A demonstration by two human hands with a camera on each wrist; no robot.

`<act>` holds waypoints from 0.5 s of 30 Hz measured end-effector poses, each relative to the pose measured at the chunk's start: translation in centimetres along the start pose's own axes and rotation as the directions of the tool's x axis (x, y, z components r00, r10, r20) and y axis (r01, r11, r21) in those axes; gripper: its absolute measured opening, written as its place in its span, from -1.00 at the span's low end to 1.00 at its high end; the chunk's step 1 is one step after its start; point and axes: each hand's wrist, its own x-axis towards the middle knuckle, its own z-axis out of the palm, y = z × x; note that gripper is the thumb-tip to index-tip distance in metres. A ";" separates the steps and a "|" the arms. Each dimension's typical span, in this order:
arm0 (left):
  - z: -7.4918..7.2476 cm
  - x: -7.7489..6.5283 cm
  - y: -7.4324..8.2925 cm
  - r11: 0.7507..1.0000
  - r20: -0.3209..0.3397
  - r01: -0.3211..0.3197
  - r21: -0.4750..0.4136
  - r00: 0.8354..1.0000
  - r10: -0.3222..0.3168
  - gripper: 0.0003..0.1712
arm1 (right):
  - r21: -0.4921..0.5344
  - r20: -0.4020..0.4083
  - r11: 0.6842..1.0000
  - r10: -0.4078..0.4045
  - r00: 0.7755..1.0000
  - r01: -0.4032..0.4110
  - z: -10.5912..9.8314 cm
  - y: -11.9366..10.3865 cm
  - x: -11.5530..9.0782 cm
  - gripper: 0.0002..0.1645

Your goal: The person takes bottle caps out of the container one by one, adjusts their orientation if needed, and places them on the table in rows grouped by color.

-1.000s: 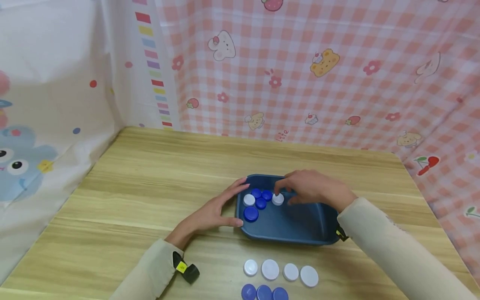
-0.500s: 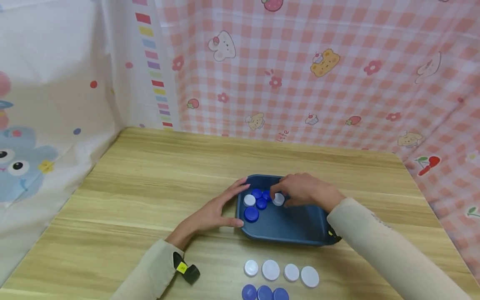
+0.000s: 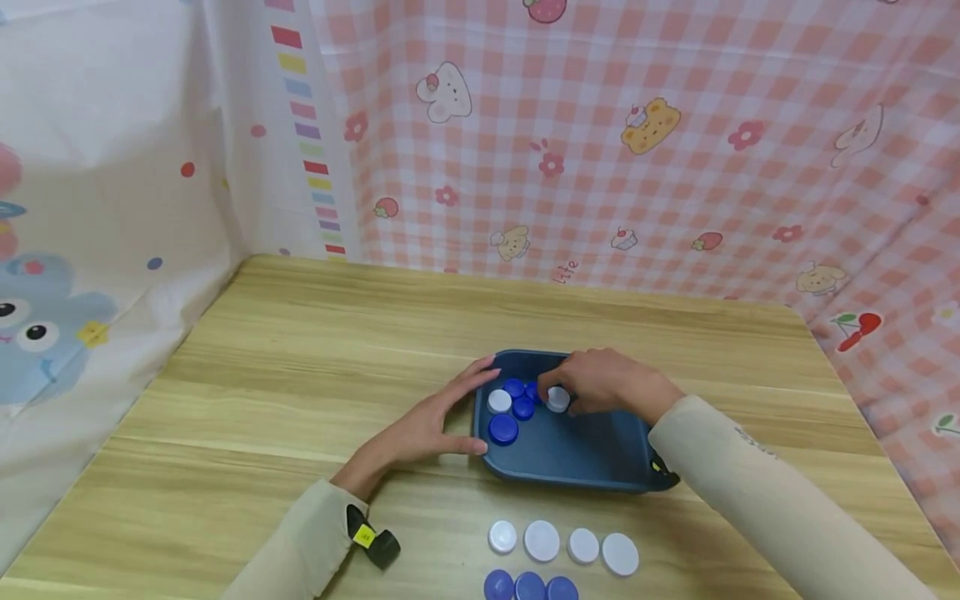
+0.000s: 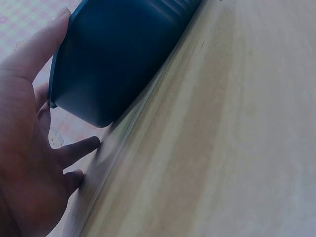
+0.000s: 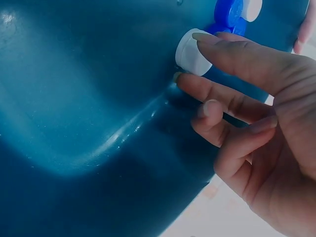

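Note:
A dark blue tray (image 3: pixel 592 462) stands on the wooden table, with several small blue and white bottle caps at its left end. My left hand (image 3: pixel 423 425) is at the tray's left side, its fingers spread and fairly straight, thumb and fingertips touching the rim. My right hand (image 3: pixel 607 383) reaches inside over the far side, and its thumb and index finger pinch a white bottle cap (image 5: pixel 191 53). That cap sits beside the blue caps. Another white cap (image 3: pixel 499 402) and a larger blue cap (image 3: pixel 503 429) lie nearer the left wall.
In front of the tray, a row of white caps (image 3: pixel 542 541) lies on the table (image 3: pixel 315 350). Nearer the front edge of the view are several blue caps (image 3: pixel 530 586). A pink checked cloth (image 3: pixel 585 192) hangs behind the table.
My right hand has shifted slightly left and down, and its fingers have closed around the white cap in the tray. The left hand and the tray stay in place.

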 end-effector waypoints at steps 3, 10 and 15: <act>0.4 0.2 -1.5 1.000 -0.012 -0.009 0.015 1.000 0.010 -0.01 | 0.005 0.002 1.000 -0.002 1.000 0.002 0.0 0.1 0.1 -0.60; 0.7 0.3 -3.6 0.998 -0.021 -0.027 0.054 0.999 0.028 0.02 | 0.000 0.006 1.000 0.006 1.000 -0.006 0.1 0.1 0.5 -0.58; 0.7 0.3 -3.4 0.998 -0.021 -0.029 0.049 0.999 0.030 0.01 | -0.009 0.004 0.999 0.031 1.000 -0.031 0.4 0.0 0.6 -0.58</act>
